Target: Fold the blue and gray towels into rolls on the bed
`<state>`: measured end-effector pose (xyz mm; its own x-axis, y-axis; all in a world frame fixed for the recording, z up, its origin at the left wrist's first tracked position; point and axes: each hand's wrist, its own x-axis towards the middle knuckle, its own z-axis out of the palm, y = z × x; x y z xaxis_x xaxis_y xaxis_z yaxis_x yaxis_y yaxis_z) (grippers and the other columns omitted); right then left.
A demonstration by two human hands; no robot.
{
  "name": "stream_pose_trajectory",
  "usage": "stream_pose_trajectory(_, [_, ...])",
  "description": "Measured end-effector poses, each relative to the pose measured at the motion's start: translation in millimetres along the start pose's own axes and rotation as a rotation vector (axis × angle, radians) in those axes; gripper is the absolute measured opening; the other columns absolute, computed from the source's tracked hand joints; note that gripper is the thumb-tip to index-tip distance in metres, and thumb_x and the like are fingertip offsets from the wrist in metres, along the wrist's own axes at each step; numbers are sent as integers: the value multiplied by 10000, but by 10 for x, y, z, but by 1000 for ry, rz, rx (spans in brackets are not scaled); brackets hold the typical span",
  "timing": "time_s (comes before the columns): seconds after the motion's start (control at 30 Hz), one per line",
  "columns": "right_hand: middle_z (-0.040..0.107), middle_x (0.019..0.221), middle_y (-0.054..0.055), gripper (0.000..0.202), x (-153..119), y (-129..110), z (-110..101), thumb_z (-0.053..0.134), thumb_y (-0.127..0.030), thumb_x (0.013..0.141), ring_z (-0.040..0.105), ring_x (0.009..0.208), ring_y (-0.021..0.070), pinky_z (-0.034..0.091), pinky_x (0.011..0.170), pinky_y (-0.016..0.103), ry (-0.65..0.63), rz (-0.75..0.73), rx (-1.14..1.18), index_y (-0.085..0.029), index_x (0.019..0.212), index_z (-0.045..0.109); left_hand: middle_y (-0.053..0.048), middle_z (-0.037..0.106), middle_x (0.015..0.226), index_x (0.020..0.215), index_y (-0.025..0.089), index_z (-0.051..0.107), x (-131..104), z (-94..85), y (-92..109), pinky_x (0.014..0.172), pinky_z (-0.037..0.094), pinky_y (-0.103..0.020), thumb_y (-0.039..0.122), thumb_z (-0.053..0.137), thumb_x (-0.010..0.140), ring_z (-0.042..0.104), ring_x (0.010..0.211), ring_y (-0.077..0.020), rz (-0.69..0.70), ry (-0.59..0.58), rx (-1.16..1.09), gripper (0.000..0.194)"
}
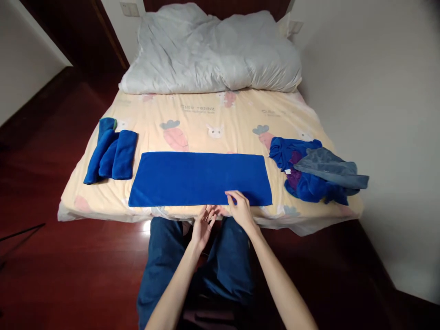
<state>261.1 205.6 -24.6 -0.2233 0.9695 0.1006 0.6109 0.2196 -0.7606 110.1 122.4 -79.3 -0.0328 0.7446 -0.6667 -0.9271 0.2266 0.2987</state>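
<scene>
A blue towel point(192, 178) lies spread flat and smooth near the front edge of the bed, its long side running left to right. My left hand point(203, 224) is just in front of the towel's near edge, palm turned up, fingers loosely spread and nothing in them. Over the right half of that near edge hovers my right hand point(239, 210), its fingers gently bent with a gap to the thumb. No cloth shows between those fingers. Whether the right fingertips touch the towel is hard to tell.
Rolled or folded blue towels point(117, 156) sit at the bed's left side. A crumpled heap of blue, purple and grey cloths point(316, 172) lies at the right. Behind, a grey-white quilt point(213, 50) is bunched on the patterned bed sheet point(140, 107). A wall point(371, 114) stands at the right.
</scene>
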Motion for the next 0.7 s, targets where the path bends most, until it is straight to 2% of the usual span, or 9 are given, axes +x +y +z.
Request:
stream_pose_trajectory(0.1, [691, 1230, 88, 406, 949, -81, 169, 351, -268, 996, 634, 1175, 235, 493, 1064, 364, -31, -94, -61, -212, 1224, 682, -109, 642, 1333, 1060, 166, 699, 170, 43, -11, 1010, 556, -341, 143, 635, 895, 660, 1173, -218, 22, 46, -94, 178])
stream_pose_trajectory(0.2, [624, 1348, 90, 408, 1808, -18, 485, 375, -166, 977, 598, 1229, 233, 457, 1107, 366, -101, -99, -172, -175, 1295, 631, -91, 660, 1312, 968, 182, 703, 296, 99, -51, 1018, 564, -357, 149, 663, 886, 675, 1144, -207, 42, 122, -135, 97])
stream_pose_trajectory(0.27, [575, 1400, 114, 404, 2251, 82, 713, 438, -151, 969, 593, 1230, 265, 461, 1099, 409, -203, -69, -266, -150, 1342, 591, -67, 692, 1246, 931, 201, 701, 349, 114, -92, 1006, 573, -330, 156, 684, 879, 691, 1101, -181, 46, 181, -146, 71])
stream_pose_trajectory(0.33, [555, 1396, 141, 387, 2568, 197, 895, 534, -178, 953, 596, 1209, 298, 473, 1073, 453, -305, -37, -353, -138, 1334, 594, -53, 721, 1151, 917, 217, 703, 377, 111, -132, 976, 583, -293, 176, 689, 885, 704, 1055, -160, 31, 226, -158, 54])
stream_pose_trajectory(0.43, [596, 1281, 128, 253, 2841, 338, 1021, 620, -210, 929, 619, 1136, 285, 494, 1025, 450, -370, -5, -411, -149, 1165, 684, -56, 728, 1057, 902, 229, 703, 398, 120, -156, 901, 600, -258, 204, 665, 913, 716, 979, -145, -6, 274, -178, 47])
stream_pose_trajectory(0.53, [642, 1135, 110, 123, 2944, 378, 999, 636, -217, 923, 631, 1074, 258, 498, 987, 423, -399, 7, -420, -142, 973, 719, -44, 711, 1011, 911, 224, 694, 421, 187, -118, 813, 592, -220, 204, 627, 943, 709, 882, -111, -31, 294, -176, 76])
stream_pose_trajectory(0.7, [687, 1005, 86, 138, 2891, 225, 845, 586, -233, 952, 642, 965, 226, 497, 913, 387, -385, 57, -351, -161, 1027, 676, 43, 557, 699, 735, 187, 600, 375, 275, -31, 745, 535, -201, 235, 664, 918, 568, 600, -48, 0, 238, -148, 199])
